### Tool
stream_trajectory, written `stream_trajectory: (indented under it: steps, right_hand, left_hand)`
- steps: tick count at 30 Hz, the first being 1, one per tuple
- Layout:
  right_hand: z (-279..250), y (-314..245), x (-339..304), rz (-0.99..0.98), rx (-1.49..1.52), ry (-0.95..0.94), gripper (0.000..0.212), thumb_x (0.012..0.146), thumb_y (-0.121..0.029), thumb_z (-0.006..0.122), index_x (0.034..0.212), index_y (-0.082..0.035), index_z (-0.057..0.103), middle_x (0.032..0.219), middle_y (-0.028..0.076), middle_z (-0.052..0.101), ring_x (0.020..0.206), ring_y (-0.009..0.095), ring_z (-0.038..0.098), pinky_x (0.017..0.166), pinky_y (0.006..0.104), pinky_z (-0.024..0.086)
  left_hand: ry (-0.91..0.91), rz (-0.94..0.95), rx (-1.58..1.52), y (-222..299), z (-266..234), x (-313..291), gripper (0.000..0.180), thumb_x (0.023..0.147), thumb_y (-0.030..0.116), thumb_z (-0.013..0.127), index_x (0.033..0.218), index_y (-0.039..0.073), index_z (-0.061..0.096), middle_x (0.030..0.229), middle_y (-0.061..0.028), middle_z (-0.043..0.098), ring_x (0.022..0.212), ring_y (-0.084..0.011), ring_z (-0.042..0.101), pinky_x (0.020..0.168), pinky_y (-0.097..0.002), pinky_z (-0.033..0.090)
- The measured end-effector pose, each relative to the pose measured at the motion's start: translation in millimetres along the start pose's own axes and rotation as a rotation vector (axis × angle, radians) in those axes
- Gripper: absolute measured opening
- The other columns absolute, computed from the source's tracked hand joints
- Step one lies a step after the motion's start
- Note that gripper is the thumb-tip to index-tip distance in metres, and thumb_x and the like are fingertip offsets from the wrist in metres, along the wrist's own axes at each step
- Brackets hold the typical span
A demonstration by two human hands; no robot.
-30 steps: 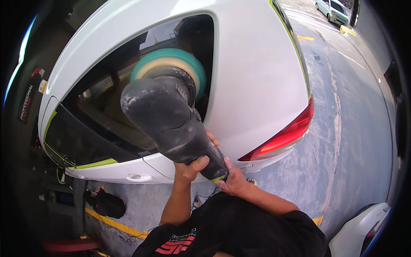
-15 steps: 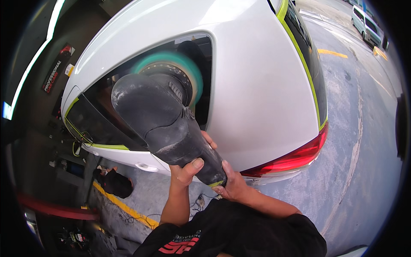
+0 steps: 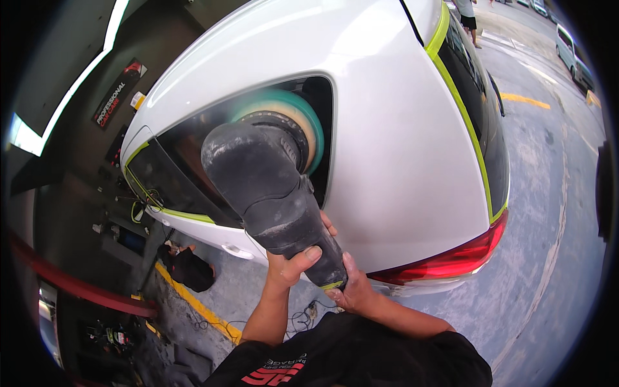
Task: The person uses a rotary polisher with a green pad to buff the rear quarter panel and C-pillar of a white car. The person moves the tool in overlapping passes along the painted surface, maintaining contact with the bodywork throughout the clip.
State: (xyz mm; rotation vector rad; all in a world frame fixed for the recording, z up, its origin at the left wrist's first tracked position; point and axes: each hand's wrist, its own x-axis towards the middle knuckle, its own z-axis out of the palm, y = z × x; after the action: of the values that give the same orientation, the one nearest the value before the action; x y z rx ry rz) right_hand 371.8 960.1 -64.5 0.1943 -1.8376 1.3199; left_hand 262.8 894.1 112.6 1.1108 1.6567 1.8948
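A black polisher [image 3: 274,184] with a dusty body slants up and left from my hands. Its round teal and tan pad [image 3: 314,126] is over the dark rear side window [image 3: 326,97] of a white car [image 3: 387,148]; the pad's rim is blurred. My left hand [image 3: 291,266] wraps the handle from the left, thumb on top and fingertips showing on the far side. Closed round the butt end of the same handle is my right hand [image 3: 354,285]. The pad's contact face is hidden.
Yellow-green masking tape [image 3: 464,109] edges the car's glass. A red tail light [image 3: 445,261] sits at its rear corner. Cables [image 3: 309,316] lie on the floor near me. A person in dark clothes [image 3: 190,267] is low at left; another person [image 3: 469,22] stands far right. A red beam [image 3: 84,280] crosses lower left.
The whole view has shifted, so the car appears farther right and lower. The polisher stays over the window in both hands. The standing person has come into view at top right.
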Motion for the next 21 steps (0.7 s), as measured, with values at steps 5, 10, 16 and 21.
stream_trajectory:
  steps: [5,10,16,21]
  right_hand:
    - [-20,-17,-20,0.084,-0.083,-0.099,0.095,0.088,-0.027,0.082,0.158,-0.007,0.021,0.123,0.029,0.063,0.095,0.047,0.071,0.077,0.0479,0.060]
    - [-68,-58,5,0.162,-0.205,-0.175,0.093,0.087,-0.029,0.082,0.158,-0.007,0.025,0.114,0.026,0.064,0.088,0.043,0.071,0.069,0.0461,0.059]
    - [-125,-108,46,0.224,-0.467,-0.403,0.092,0.089,-0.041,0.078,0.162,-0.015,0.027,0.099,0.021,0.062,0.072,0.040,0.068,0.057,0.0460,0.055]
    - [-154,-141,75,0.277,-0.477,-0.411,0.093,0.089,-0.041,0.078,0.163,-0.018,0.027,0.097,0.019,0.060,0.070,0.038,0.067,0.056,0.0450,0.054]
  left_hand:
    - [0.007,0.005,-0.271,-29,1,-24,0.062,0.078,0.029,0.076,0.127,-0.002,0.054,0.112,-0.0158,0.062,0.103,-0.0260,0.067,0.088,-0.0382,0.056]
    - [-0.035,0.027,-0.402,-19,18,-9,0.070,0.082,0.035,0.075,0.137,0.002,0.047,0.113,-0.0172,0.060,0.105,-0.0288,0.066,0.090,-0.0421,0.057]
    - [-0.005,0.145,-0.779,-35,45,-4,0.072,0.087,0.035,0.071,0.147,0.011,0.038,0.121,-0.0192,0.056,0.112,-0.0328,0.063,0.092,-0.0463,0.057]
    - [0.002,0.153,-0.709,-6,66,15,0.070,0.091,0.049,0.060,0.146,0.011,0.039,0.118,-0.0177,0.056,0.110,-0.0319,0.062,0.097,-0.0502,0.052]
